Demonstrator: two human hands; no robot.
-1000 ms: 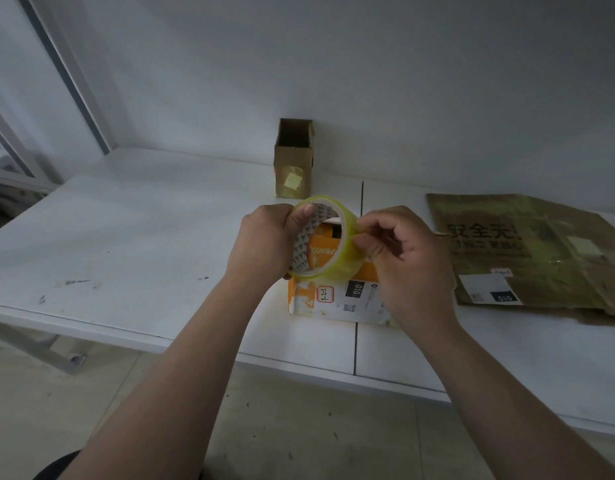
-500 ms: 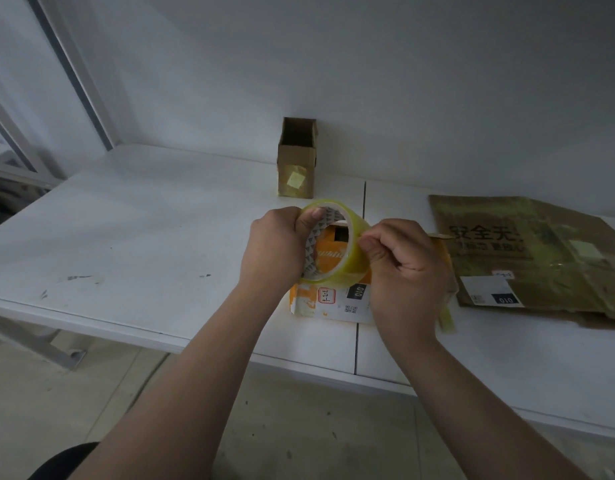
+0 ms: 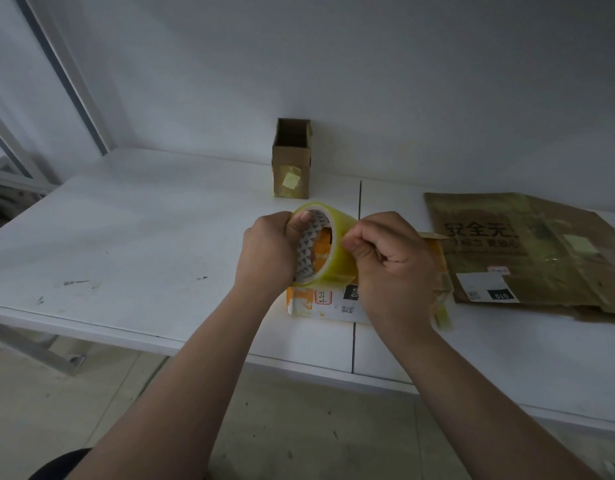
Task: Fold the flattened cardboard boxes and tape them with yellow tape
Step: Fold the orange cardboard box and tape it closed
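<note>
"Where's the tape roll (image 3: pixel 337 221)?"

"Over the orange box (image 3: pixel 320 303), near the worktop's (image 3: pixel 143 237) front edge. The left grip (image 3: pixel 264 251) clasps it, thumb inside; the right grip (image 3: pixel 392 268) pinches its outer face."

"Advice?"

"Probably find the end by fingernail, then peel straight."

White table (image 3: pixel 126 237) against a plain grey wall (image 3: pixel 368 81) — metal frame (image 3: pixel 67 81) at left, concrete floor (image 3: pixel 299 427) below

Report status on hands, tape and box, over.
Left hand grips round yellow tape roll, thumb through core. Right hand pinches its outer face. Orange-and-white cardboard box beneath, nothing blocking.
</note>
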